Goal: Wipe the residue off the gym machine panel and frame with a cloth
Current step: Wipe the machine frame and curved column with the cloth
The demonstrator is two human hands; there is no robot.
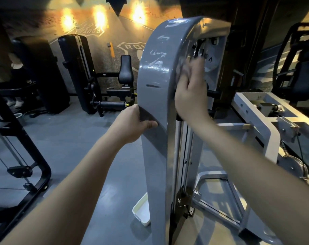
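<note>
A tall grey arched machine panel [155, 96] stands in front of me, with white smeared residue [156, 58] on its upper front face. My left hand [135, 123] grips the panel's left edge at mid height, thumb on the front and fingers behind. My right hand [191, 92] is raised against the panel's right side near the top. It is motion-blurred and holds a pale grey cloth [183, 68] against the frame beside the pulley opening [200, 50].
A white tray [141, 211] lies on the floor at the panel's left foot. The white machine frame [267, 121] extends to the right. Black gym machines stand to the left [74, 68], and one with a cable is at the near left [26, 167].
</note>
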